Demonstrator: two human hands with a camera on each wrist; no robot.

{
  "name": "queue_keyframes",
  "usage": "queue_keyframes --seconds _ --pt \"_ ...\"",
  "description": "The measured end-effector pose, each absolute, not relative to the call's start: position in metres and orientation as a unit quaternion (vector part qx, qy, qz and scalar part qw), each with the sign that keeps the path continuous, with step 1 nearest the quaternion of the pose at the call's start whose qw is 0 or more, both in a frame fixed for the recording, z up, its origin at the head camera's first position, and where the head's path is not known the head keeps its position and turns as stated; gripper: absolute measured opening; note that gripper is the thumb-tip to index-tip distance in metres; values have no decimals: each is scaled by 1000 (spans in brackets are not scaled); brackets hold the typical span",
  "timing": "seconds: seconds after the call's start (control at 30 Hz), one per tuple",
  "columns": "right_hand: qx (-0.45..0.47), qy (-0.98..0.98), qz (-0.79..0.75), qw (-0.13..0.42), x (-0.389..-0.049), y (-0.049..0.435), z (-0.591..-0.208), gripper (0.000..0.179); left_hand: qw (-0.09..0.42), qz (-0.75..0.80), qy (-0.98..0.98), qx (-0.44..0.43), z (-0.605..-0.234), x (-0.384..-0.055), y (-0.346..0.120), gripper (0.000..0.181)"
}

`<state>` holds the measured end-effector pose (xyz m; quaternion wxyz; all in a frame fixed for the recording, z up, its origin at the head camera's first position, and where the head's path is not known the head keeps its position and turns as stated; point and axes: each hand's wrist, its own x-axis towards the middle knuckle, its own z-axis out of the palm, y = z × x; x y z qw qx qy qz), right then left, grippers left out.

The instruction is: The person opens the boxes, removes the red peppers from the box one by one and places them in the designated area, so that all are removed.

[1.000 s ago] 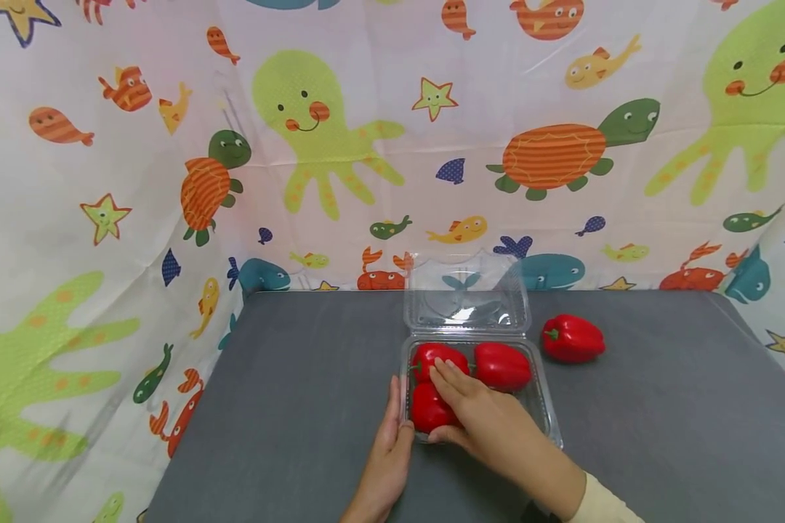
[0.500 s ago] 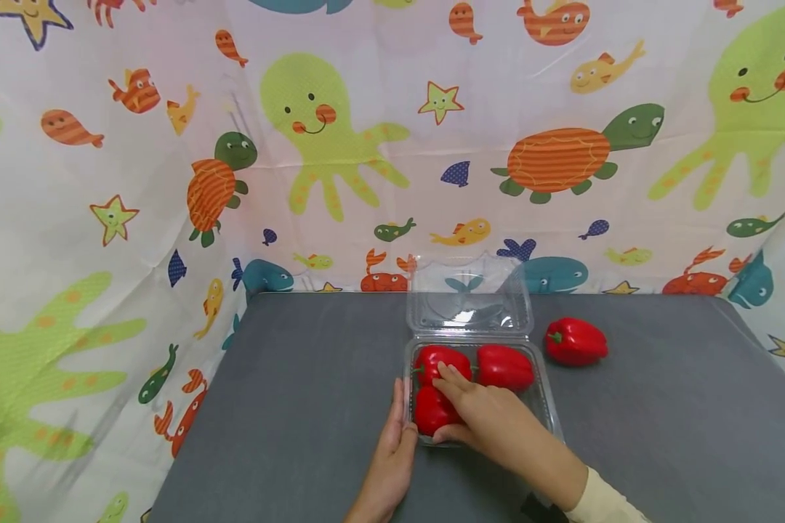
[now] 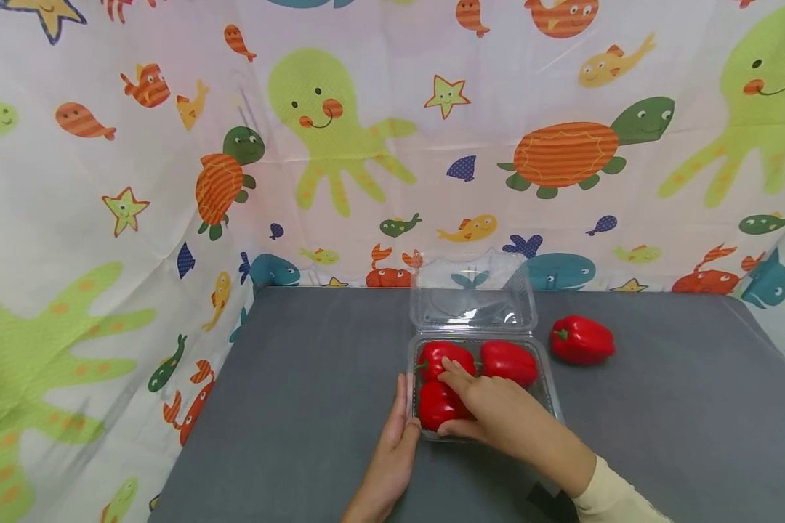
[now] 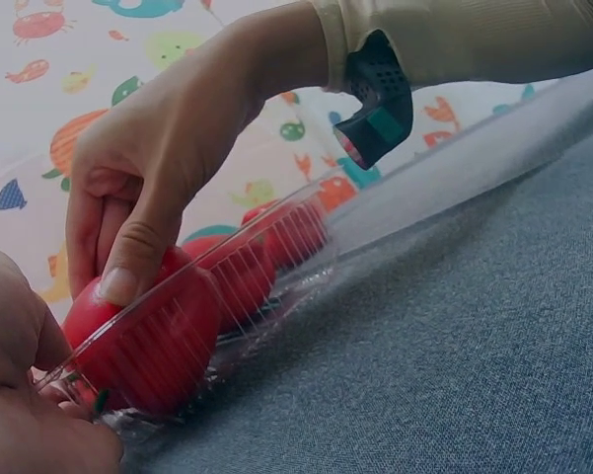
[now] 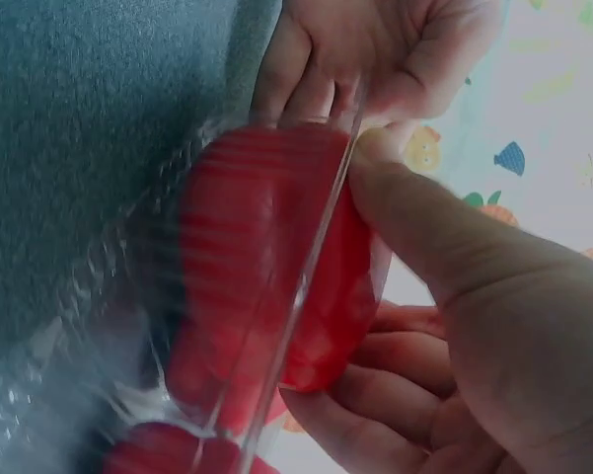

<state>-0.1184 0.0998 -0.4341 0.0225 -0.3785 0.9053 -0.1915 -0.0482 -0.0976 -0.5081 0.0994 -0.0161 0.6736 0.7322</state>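
A clear plastic clamshell container (image 3: pixel 551 388) stands on the table with its lid (image 3: pixel 471 309) raised at the back. Inside lie three red bell peppers: a back left pepper (image 3: pixel 443 357), a back right pepper (image 3: pixel 510 363) and a front left pepper (image 3: pixel 440 407). My right hand (image 3: pixel 506 418) holds the front left one from above, thumb on its near side and fingers over its far side. In the left wrist view that pepper (image 4: pixel 168 346) shows through the ribbed wall. My left hand (image 3: pixel 392 450) grips the container's near left corner, fingers along the outer wall.
Another red bell pepper (image 3: pixel 582 339) lies on the grey table (image 3: pixel 320 378), right of the container. Behind the table hangs a curtain (image 3: pixel 379 65) printed with sea animals. A dark wrist device (image 4: pixel 377 104) sits at my right cuff.
My right fingers have bent in more around the front left pepper. The left hand keeps its place on the container. The whole head view has shifted slightly.
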Motion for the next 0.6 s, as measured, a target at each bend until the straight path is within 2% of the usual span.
queue_keyframes --seconds 0.6 --pt "-370 897 -235 63 -127 117 -433 82 85 747 659 27 -511 -47 -97 73"
